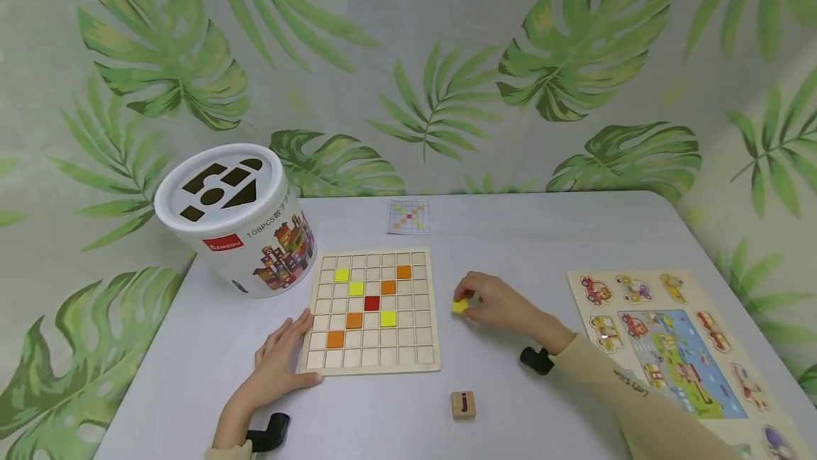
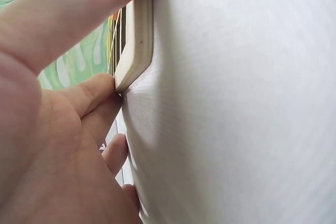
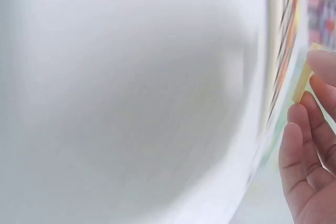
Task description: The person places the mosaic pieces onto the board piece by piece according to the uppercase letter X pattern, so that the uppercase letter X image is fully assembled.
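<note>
A wooden grid board (image 1: 405, 338) lies on the table, bearing a red tile (image 1: 371, 303), three yellow tiles and several orange tiles (image 1: 335, 339) in crossing diagonals. My left hand (image 1: 276, 361) rests at the board's near left corner, fingers along the left side and thumb at the front edge. In the left wrist view the fingertips touch the board's edge (image 2: 137, 45). To the right of the board, my right hand (image 1: 501, 307) pinches a thin yellow tile (image 1: 459, 306) between thumb and fingers. The right wrist view shows that tile side-on, raised from the table.
Behind the board lies a small pattern card (image 1: 409, 217) with a coloured cross. A white tub (image 1: 255, 247) with a shape-hole lid stands at the back left. One wooden letter block (image 1: 463, 405) sits near the front, and a vehicle puzzle board (image 1: 692, 368) lies at right.
</note>
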A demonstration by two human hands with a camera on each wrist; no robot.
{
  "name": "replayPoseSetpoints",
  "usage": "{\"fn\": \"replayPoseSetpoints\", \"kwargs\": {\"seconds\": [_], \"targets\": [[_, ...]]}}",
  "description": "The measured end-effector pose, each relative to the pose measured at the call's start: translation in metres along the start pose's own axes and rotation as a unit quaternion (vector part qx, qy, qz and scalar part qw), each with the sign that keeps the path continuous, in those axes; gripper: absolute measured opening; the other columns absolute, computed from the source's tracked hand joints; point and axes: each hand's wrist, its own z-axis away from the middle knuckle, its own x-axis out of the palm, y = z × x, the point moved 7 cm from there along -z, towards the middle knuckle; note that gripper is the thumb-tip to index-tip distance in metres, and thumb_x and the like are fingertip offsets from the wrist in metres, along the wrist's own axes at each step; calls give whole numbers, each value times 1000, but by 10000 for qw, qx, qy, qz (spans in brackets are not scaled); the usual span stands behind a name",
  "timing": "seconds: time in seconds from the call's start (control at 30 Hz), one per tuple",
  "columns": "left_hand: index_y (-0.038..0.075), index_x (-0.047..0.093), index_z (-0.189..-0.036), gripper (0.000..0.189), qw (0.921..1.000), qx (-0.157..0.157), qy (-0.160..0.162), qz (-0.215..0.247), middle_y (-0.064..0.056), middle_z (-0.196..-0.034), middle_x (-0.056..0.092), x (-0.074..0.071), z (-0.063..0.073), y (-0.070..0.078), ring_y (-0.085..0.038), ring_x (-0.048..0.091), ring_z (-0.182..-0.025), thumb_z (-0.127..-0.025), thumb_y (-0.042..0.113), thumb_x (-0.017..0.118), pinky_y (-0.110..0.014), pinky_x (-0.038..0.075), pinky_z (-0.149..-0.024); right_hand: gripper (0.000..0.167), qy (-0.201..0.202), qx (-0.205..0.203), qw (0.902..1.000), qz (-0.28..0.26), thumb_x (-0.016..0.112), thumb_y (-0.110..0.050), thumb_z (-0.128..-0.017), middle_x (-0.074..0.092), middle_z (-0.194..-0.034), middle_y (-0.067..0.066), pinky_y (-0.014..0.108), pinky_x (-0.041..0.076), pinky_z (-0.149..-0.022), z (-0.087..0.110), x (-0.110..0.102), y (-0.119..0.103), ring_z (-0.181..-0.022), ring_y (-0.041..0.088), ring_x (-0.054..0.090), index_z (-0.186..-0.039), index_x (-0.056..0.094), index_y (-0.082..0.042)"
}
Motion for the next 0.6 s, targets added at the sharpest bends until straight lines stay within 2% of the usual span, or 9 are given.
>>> {"fn": "replayPoseSetpoints", "kwargs": {"seconds": [0.13,0.27,0.6], "targets": [[6,21,-152,108,10000,16,21,24,-12,-159,11,0,-1,0,-38,0,-141,-69,30,85,-66,0,-101,18,-473,-170,9985,-202,72,-3,-80,59,-94,-5,28,48,-75,-18,33,-35,-85,13,54,-95,66,-10],[6,21,-152,107,10000,24,23,30,-11,-159,11,1,-1,0,-38,-1,-142,-69,29,85,-66,0,-101,14,-739,-302,9968,-86,72,-4,-81,58,-93,-5,23,47,-76,-28,57,-53,-83,11,52,-92,66,-11],[6,23,-152,107,10000,23,80,2,-12,-159,13,2,-2,-3,-38,0,-141,-68,30,85,-67,0,-100,16,-780,-500,9956,160,72,-1,-80,57,-90,-5,19,44,-73,-37,70,-66,-81,8,48,-91,66,-11]]}}
